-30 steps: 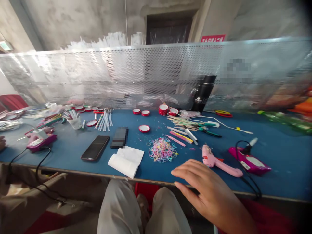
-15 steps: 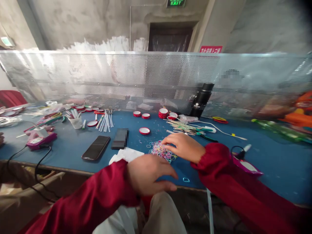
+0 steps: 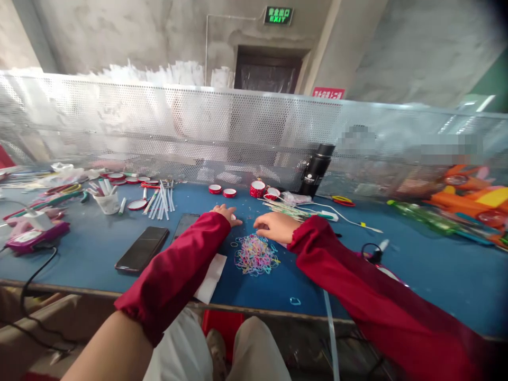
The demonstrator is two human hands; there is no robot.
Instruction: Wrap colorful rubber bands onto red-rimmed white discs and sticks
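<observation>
While both arms reach forward over the blue desk (image 3: 436, 286) in dark red sleeves, the left hand (image 3: 223, 212) is stretched out low, palm down, with a whitish edge of something small showing at its fingertips; I cannot tell whether it grips it. The right hand (image 3: 275, 226) hangs with bent fingers just behind a loose heap of pastel rubber bands (image 3: 257, 255); whether anything sits between its fingers is hidden.

The heap lies between the arms near the desk's front edge, and one pale blue band (image 3: 295, 301) lies apart from it. The left sleeve blocks part of a dark flat phone (image 3: 186, 225) and of a folded white paper (image 3: 210, 279); a larger black phone (image 3: 143, 250) lies farther left. The right sleeve covers most of a magenta box with a white top (image 3: 388, 272). Beyond the hands are red-sided round tins with white tops (image 3: 257, 188), thin pale wooden sticks (image 3: 284, 208) and a tall black bottle (image 3: 317, 170), leaning by a perforated metal screen (image 3: 159, 127).

A green lit sign (image 3: 278, 16) reads "EXIT" under Chinese characters; the white characters on a red sign (image 3: 328, 93) are too blurred to read.
</observation>
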